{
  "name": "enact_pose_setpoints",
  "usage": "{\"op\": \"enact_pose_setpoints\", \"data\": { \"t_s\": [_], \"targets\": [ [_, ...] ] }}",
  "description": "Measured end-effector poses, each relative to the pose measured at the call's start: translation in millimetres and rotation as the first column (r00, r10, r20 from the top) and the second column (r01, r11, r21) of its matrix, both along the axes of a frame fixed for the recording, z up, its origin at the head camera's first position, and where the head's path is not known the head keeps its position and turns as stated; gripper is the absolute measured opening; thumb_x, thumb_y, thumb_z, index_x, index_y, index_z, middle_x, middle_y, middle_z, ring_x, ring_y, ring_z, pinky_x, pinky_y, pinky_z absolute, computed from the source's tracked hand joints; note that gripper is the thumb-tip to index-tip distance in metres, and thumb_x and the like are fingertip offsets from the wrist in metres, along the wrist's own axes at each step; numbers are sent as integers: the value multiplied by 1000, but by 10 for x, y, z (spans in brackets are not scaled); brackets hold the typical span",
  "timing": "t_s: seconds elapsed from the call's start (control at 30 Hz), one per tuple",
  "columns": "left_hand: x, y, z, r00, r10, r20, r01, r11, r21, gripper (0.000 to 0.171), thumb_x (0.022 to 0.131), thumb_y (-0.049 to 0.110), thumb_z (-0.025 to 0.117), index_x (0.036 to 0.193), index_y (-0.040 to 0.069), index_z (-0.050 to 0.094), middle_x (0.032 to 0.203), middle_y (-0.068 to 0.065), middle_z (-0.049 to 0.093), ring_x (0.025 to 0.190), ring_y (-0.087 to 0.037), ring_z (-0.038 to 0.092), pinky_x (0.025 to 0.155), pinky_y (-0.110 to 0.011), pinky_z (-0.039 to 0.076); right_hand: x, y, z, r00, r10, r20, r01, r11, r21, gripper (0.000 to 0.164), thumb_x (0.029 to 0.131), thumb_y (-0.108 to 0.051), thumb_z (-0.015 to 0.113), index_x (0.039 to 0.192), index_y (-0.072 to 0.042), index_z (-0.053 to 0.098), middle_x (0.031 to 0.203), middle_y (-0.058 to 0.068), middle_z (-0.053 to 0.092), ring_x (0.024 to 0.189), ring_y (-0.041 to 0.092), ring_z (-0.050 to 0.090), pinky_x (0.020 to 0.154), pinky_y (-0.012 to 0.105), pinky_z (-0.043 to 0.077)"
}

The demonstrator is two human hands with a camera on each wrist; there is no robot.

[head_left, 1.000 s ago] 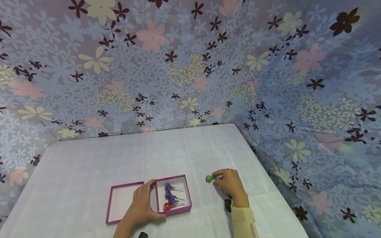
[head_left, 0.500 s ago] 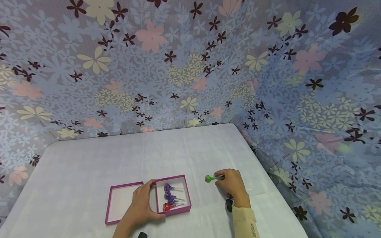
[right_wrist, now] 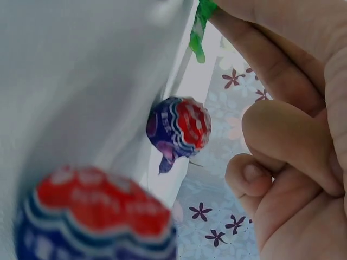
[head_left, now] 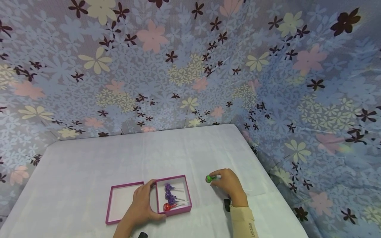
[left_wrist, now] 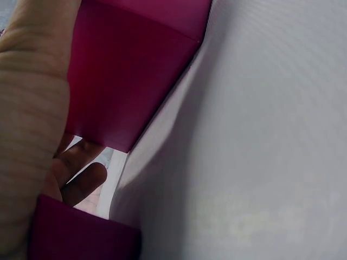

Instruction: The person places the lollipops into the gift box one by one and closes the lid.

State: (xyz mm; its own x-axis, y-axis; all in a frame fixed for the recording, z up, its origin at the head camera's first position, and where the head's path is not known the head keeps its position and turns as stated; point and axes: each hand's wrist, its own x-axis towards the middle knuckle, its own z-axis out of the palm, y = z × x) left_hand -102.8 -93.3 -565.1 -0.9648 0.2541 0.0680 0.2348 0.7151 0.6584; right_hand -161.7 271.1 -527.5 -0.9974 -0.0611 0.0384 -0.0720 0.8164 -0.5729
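- Magenta, smooth-sided square box (head_left: 182,210) on the white table (head_left: 178,152); the left hand (head_left: 142,205) holds its left side between thumb and fingers.
- Inside: purple foil-wrapped lollipops (head_left: 168,194) and one red lollipop (head_left: 166,207), with slim white sticks.
- Right hand (head_left: 230,181) pinches a shiny green lollipop (head_left: 208,178), right of the box.
- Near that palm, red-and-blue lollipops (right_wrist: 179,127) show scalloped bands; their white lettering is unreadable.
- Tan sleeve (head_left: 242,219): dark print, too small to read surely.

I see the tabletop (head_left: 178,152) softly lit. On my right wrist feed, the nearest lollipop (right_wrist: 100,214) blurs; my left shows broad shadow.
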Motion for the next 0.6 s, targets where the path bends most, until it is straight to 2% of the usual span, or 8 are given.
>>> {"op": "enact_pose_setpoints", "data": {
  "t_s": [0.13,0.33,0.6],
  "targets": [
    [-8,2,10,1000,-8,14,8,1000,0,142,44,71,90,153,5,28,151,-15,44,140,-40,33,118,-60,24,-19,-29,-10,1000,-7,18,7,1000,1,27,69,-14,90,93,-22,82,99,-5,77,102,26,69,92,49,55],
    [-4,10,23,1000,-10,20,10,1000,7,142,44,70,91,153,6,27,151,-14,43,140,-40,32,118,-61,23,-34,-62,-32,1000,-1,0,1,1000,31,25,69,-18,91,93,-22,82,98,-5,76,101,27,70,89,49,56],
    [-2,10,16,1000,2,7,-2,1000,17,141,43,69,92,153,8,29,151,-12,44,140,-38,32,118,-60,23,-34,-82,-61,1000,-10,-24,11,1000,21,21,71,-21,91,90,-23,81,88,-10,75,95,23,71,85,47,57]
  ]
}}
